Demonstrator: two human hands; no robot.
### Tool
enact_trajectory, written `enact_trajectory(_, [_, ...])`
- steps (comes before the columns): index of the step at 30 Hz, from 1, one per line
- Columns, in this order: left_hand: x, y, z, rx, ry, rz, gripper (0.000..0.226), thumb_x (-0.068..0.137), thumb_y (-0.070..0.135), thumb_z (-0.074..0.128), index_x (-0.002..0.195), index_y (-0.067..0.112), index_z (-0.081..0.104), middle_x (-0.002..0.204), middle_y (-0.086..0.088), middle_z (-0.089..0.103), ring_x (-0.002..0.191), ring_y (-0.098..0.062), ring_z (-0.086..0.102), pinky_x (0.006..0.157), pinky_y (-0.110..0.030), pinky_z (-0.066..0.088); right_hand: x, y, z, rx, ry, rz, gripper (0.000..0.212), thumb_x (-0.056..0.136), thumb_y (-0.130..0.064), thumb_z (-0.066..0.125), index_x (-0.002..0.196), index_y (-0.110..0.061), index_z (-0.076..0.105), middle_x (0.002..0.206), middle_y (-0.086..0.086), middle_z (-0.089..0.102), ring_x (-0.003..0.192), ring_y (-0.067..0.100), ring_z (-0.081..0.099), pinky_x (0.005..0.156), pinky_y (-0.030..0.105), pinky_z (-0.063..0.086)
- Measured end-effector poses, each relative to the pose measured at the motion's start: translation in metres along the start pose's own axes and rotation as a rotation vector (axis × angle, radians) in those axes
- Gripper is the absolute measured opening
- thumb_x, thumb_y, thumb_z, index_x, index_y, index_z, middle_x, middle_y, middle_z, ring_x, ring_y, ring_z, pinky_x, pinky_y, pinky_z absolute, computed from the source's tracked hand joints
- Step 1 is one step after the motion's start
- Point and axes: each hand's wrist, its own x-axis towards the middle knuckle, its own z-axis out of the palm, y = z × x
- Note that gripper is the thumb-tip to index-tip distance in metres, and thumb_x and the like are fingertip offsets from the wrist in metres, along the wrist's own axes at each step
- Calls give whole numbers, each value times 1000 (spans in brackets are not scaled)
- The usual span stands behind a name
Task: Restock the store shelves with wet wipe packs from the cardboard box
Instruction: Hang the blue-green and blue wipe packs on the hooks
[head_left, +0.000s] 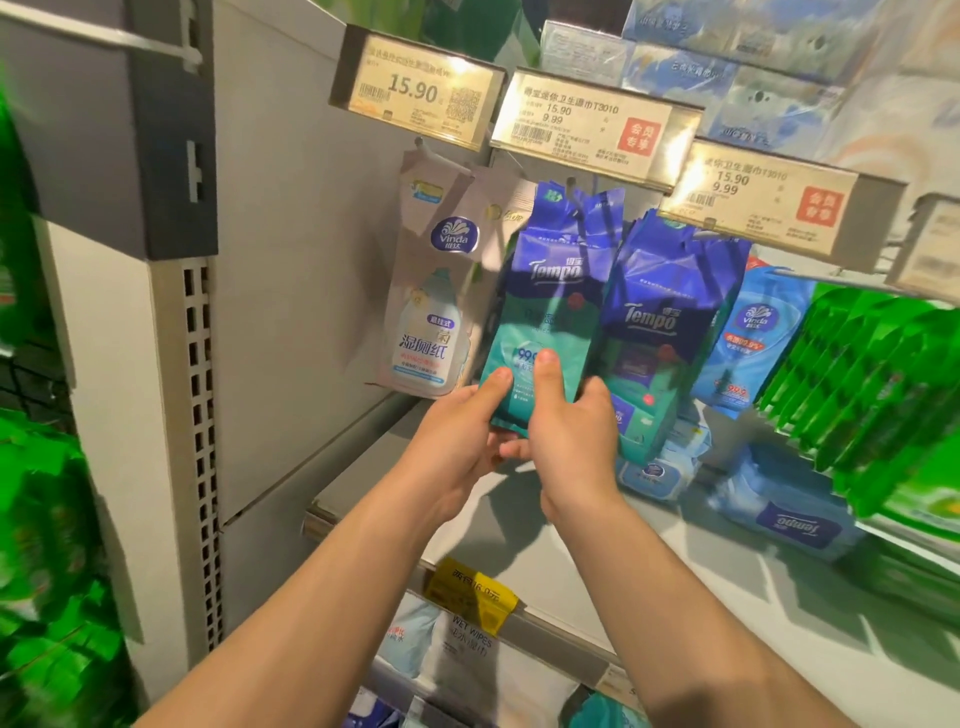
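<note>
A blue and teal Tempo wet wipe pack (545, 291) hangs upright in front of the shelf hooks, its top at the peg under the middle price tag. My left hand (462, 431) grips its lower left corner, thumb on the front. My right hand (576, 426) grips the lower right part, thumb pressed on the teal face. More Tempo packs (670, 312) hang on the peg just to the right. The cardboard box is out of view.
A white Vinda pack (431, 312) hangs to the left, blue Vinda packs (753, 343) and green packs (872, 374) to the right. Price tags (597, 124) jut out above. Flat wipe packs (789, 519) lie on the grey shelf (519, 545). Green goods fill the left edge.
</note>
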Motion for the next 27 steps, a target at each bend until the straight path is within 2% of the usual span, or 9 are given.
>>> enact_trajectory(4, [-7, -8, -5, 65, 27, -40, 27, 104, 33, 55, 119, 18, 70, 110, -15, 76, 72, -19, 64, 68, -32, 52, -10, 15, -11, 95, -83, 85, 47, 84, -63, 64, 113, -26, 65, 101, 0, 76, 80, 24, 77, 64, 50, 64])
enact_trajectory(7, [-18, -16, -12, 142, 27, -57, 26, 103, 40, 54, 121, 26, 67, 109, -7, 77, 80, -19, 70, 79, -36, 54, -19, 27, -19, 122, -179, 115, 45, 92, -55, 61, 124, -23, 64, 102, 2, 78, 87, 25, 78, 73, 57, 63])
enact_trajectory(11, [-32, -23, -17, 142, 60, -100, 25, 99, 49, 58, 119, 34, 61, 120, -4, 74, 90, -21, 75, 84, -40, 60, -35, 35, -31, 29, -183, 138, 73, 79, -67, 59, 138, -24, 55, 111, -6, 73, 94, 17, 76, 84, 49, 63])
enact_trajectory(13, [-38, -27, -16, 157, 74, -116, 31, 99, 50, 58, 123, 31, 60, 121, -1, 73, 92, -20, 75, 92, -45, 60, -44, 34, -39, -3, -191, 138, 71, 79, -68, 58, 136, -26, 55, 117, -5, 70, 98, 15, 74, 86, 47, 62])
enact_trajectory(16, [-50, -32, -15, 175, 90, -119, 31, 99, 48, 57, 120, 26, 64, 117, 1, 73, 96, -22, 74, 96, -45, 58, -56, 33, -56, -32, -199, 130, 36, 97, -49, 60, 124, -26, 60, 114, -4, 70, 95, 13, 73, 86, 44, 62])
enact_trajectory(18, [-58, -37, -17, 239, 111, -110, 31, 99, 50, 56, 118, 28, 67, 113, 6, 75, 99, -20, 70, 99, -45, 55, -67, 34, -72, -45, -190, 135, 20, 101, -42, 57, 115, -29, 62, 107, -6, 72, 91, 10, 73, 85, 38, 62])
enact_trajectory(21, [-71, -49, -25, 386, 116, -65, 36, 96, 61, 52, 121, 38, 66, 113, 19, 73, 109, -12, 66, 105, -44, 50, -81, 40, -97, -125, -157, 121, 16, 99, -45, 55, 108, -34, 64, 103, -12, 73, 89, 4, 72, 91, 39, 58])
enact_trajectory(24, [-87, -61, -31, 524, 64, -45, 52, 90, 75, 47, 134, 49, 57, 134, 24, 61, 127, -6, 55, 116, -43, 39, -91, 49, -118, -201, -73, 129, 13, 97, -45, 58, 102, -36, 66, 103, -14, 73, 95, 7, 70, 98, 45, 54])
enact_trajectory(27, [-103, -68, -27, 615, 28, -24, 49, 95, 70, 44, 140, 52, 50, 143, 27, 52, 134, -4, 46, 112, -35, 35, -104, 54, -141, -268, -11, 122, 11, 97, -49, 62, 100, -40, 66, 100, -20, 72, 99, 6, 70, 99, 42, 53])
